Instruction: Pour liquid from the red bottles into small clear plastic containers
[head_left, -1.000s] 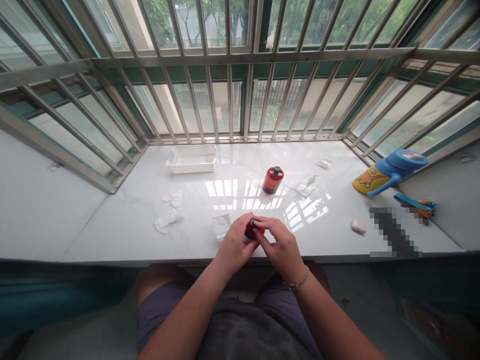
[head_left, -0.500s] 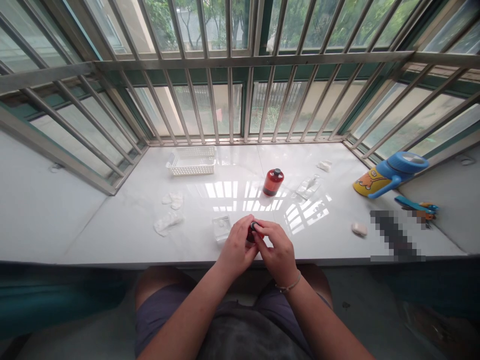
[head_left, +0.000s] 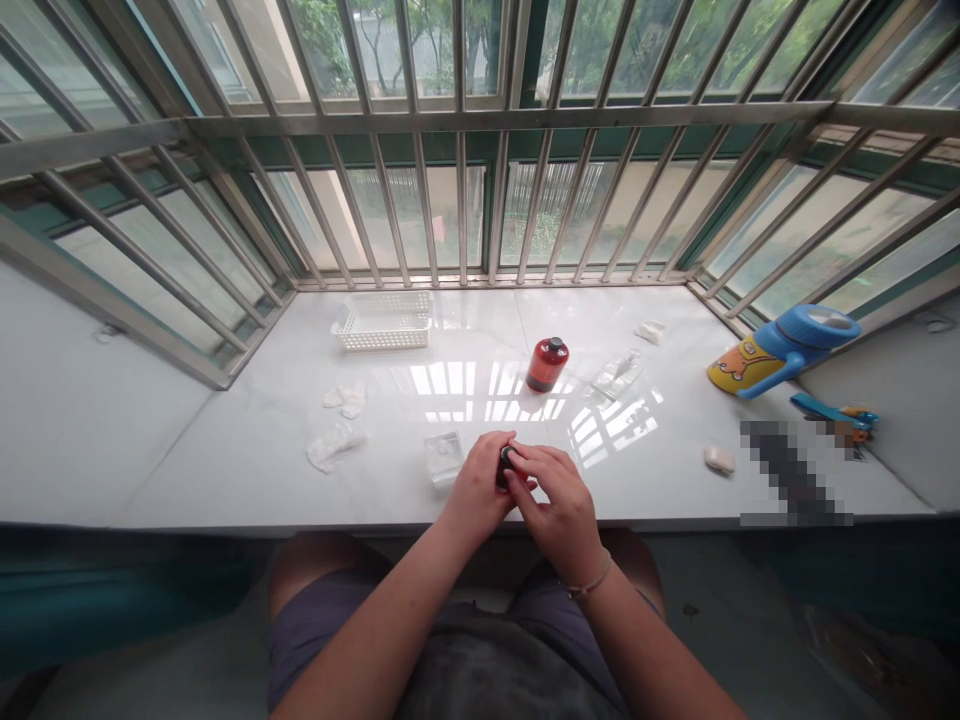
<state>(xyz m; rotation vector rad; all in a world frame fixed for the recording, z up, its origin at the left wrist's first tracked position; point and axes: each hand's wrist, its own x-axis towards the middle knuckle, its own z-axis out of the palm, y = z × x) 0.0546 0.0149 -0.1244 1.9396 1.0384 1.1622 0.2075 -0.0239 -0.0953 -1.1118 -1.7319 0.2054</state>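
Close to the ledge's front edge, my left hand (head_left: 480, 487) is wrapped round a small dark red bottle with a black cap (head_left: 505, 468). My right hand (head_left: 553, 500) has its thumb and fingers closed at the top of that bottle, by the cap. Most of the bottle is hidden by my fingers. Farther back stands a larger red bottle (head_left: 547, 366) with a black cap, upright and touched by neither hand. Just left of my left hand lies a clear plastic box (head_left: 444, 458).
A white perforated basket (head_left: 384, 325) sits at the back left, crumpled wrappers (head_left: 336, 446) nearer. On the right are a clear plastic packet (head_left: 616, 376), a pinkish object (head_left: 719, 460), a blue and yellow tumbler (head_left: 780, 350) and a blurred-out dark object (head_left: 791, 472). Metal bars line the window.
My right hand has shifted slightly right and down and its wrist has turned a little. The bottle between my hands has tilted slightly. Nothing else on the ledge has moved.
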